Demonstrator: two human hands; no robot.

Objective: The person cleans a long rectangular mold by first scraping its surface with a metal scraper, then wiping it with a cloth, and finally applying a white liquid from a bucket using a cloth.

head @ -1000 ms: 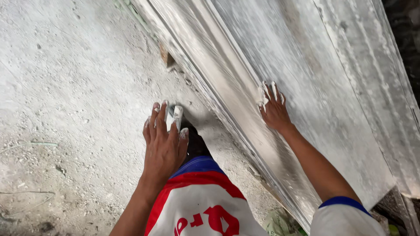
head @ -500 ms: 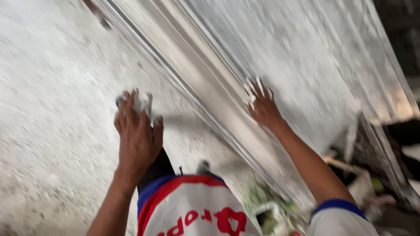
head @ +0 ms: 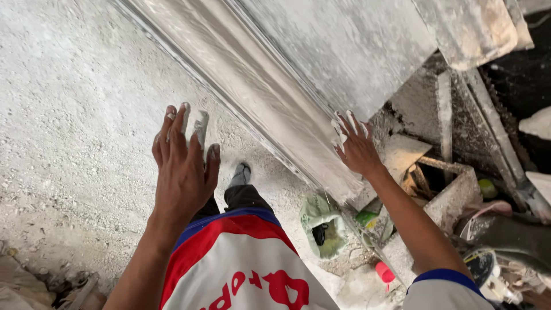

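The right hand (head: pixel 357 150) lies flat with fingers spread on the long plaster moulding (head: pixel 270 109), near its lower end, gripping nothing. The left hand (head: pixel 182 166) hovers over the dusty floor (head: pixel 69 115), plaster-smeared fingers nearly straight and empty. A green bag (head: pixel 321 227) sits just below the moulding's end.

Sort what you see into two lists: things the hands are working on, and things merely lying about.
In hand: left hand; right hand pressed on the long plaster moulding.

Lying about: green bag, red cap, wooden scraps, rubble by the floor.
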